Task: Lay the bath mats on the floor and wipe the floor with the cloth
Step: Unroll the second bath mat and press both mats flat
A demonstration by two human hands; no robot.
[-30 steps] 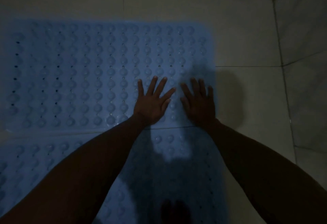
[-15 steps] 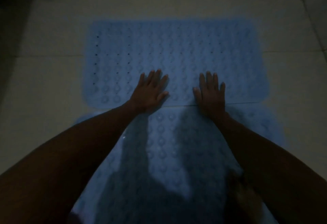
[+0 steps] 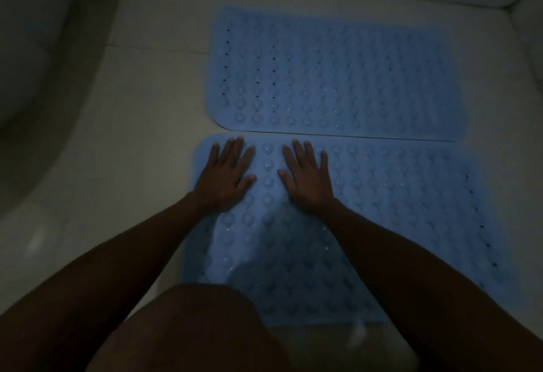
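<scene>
Both palms down flat: left hand (image 3: 224,177) and right hand (image 3: 307,179), fingers spread, pressing the near bath mat (image 3: 396,210) by its far left corner. Just beyond the fingertips, second bath mat (image 3: 338,78), edge to edge on the tiled floor (image 3: 132,136).

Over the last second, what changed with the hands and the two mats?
Both hands came off the far mat and now press flat on the near mat, just below the seam: left hand near its left corner, right hand beside it. The view swung left, bringing in a white fixture. Both mats stay flat, edge to edge; fingers stay straight, gripping nothing.
</scene>
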